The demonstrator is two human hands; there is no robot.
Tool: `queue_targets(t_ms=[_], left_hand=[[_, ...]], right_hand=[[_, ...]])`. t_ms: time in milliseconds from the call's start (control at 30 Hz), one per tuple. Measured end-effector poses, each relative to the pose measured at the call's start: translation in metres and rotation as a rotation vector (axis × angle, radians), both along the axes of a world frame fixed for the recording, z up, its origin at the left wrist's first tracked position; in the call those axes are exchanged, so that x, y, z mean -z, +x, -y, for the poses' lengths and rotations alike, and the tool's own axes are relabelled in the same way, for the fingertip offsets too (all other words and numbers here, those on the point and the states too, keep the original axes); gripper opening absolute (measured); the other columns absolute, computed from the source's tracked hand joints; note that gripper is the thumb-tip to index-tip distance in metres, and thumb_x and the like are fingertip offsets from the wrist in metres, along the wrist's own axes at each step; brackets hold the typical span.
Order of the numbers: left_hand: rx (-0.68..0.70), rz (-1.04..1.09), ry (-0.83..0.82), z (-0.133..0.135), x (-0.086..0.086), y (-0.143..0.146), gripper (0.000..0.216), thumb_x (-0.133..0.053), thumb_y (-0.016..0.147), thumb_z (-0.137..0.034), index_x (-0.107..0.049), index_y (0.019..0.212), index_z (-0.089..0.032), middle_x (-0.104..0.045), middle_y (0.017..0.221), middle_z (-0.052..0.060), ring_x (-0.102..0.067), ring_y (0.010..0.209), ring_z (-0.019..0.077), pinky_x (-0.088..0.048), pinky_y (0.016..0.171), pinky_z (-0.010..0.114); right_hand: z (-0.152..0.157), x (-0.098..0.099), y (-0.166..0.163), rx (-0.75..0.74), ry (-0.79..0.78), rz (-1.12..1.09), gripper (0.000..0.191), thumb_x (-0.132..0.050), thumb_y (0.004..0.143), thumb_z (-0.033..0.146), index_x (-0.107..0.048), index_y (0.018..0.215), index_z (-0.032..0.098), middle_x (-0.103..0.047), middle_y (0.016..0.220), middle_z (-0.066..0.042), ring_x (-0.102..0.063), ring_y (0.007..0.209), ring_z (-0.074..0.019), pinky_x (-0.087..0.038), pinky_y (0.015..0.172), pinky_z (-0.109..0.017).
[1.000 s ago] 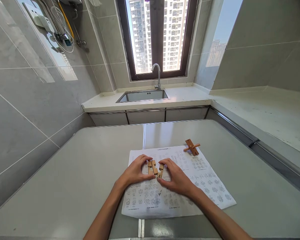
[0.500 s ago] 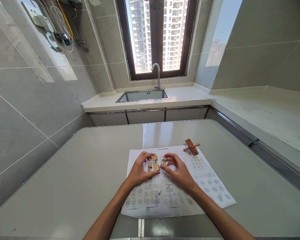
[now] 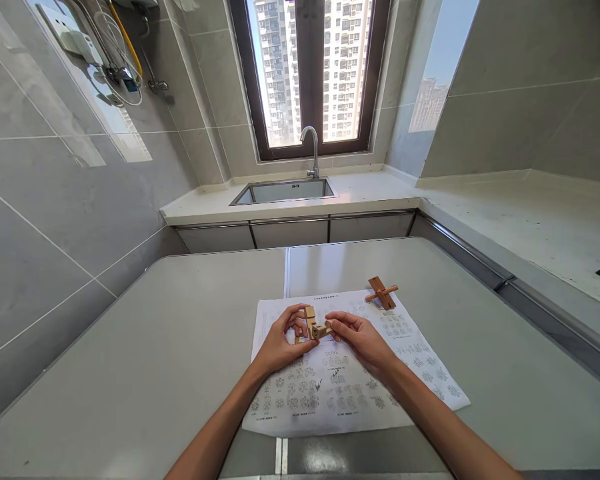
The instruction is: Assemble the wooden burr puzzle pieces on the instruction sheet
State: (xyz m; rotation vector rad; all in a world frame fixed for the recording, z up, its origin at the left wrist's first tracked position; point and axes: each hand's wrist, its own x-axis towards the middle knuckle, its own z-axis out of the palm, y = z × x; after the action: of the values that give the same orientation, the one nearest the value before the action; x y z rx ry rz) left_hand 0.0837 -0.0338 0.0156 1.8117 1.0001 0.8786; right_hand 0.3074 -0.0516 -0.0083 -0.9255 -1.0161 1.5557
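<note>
Grey-tiled walls, a dark-framed window (image 3: 310, 73) and a sink (image 3: 290, 191) with a tap (image 3: 315, 153) form the background. Pale, glossy surface (image 3: 205, 313) in front; a printed sheet (image 3: 355, 400) of diagrams lies on it towards the near edge, apparently placed there for reading between the forearms.

Left hand (image 3: 279, 347): gripping a notched wooden block (image 3: 310, 315) upright by its two ends, thumb below and fingers above, which appears to leave the cut side clear. Right hand (image 3: 359, 338): pinching a second wooden block (image 3: 321, 331) by one end, its other end at the first block's lower part. Contact looks likely; whether they interlock cannot be told. Both blocks are above the sheet's far half.

A third wooden piece (image 3: 298, 339) shows partly behind the left fingers; whether touched cannot be determined. Crossed red-brown wooden pieces (image 3: 381, 293) overlap the sheet's far right corner, seemingly set aside from the working area.
</note>
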Motion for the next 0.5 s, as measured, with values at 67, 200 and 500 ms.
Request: queue_targets(t_ms=[67, 200, 500], left_hand=[[-0.001, -0.007, 0.01, 0.0004, -0.0002, -0.0002, 0.069, -0.082, 0.078, -0.027, -0.051, 0.139, -0.025, -0.063, 0.088, -0.002, -0.065, 0.087, 0.018, -0.053, 0.093, 0.035], [-0.021, -0.035, 0.009, 0.0027, -0.001, 0.0004, 0.069, -0.084, 0.077, -0.029, -0.052, 0.138, -0.027, -0.066, 0.094, 0.0, -0.067, 0.093, 0.0202, -0.055, 0.096, 0.038], [0.004, -0.048, -0.016, 0.0053, -0.0062, 0.0023, 0.069, -0.085, 0.076, -0.029, -0.054, 0.138, -0.027, -0.071, 0.111, 0.004, -0.068, 0.106, 0.024, -0.054, 0.098, 0.039]], right_hand=[[0.0007, -0.0003, -0.0001, -0.026, -0.003, -0.013, 0.047, -0.087, 0.075, 0.05, -0.079, 0.111, 0.02, -0.071, 0.077, -0.001, -0.064, 0.079, -0.0179, -0.052, 0.082, -0.032], [0.0022, -0.0026, 0.0004, -0.031, -0.012, -0.029, 0.049, -0.091, 0.072, 0.045, -0.078, 0.113, 0.021, -0.078, 0.098, -0.006, -0.071, 0.091, -0.0213, -0.054, 0.091, -0.037], [0.0033, -0.0067, -0.0012, 0.031, 0.069, 0.06, 0.04, -0.088, 0.076, 0.049, -0.078, 0.101, 0.02, -0.073, 0.076, -0.001, -0.067, 0.074, -0.018, -0.054, 0.078, -0.033]])
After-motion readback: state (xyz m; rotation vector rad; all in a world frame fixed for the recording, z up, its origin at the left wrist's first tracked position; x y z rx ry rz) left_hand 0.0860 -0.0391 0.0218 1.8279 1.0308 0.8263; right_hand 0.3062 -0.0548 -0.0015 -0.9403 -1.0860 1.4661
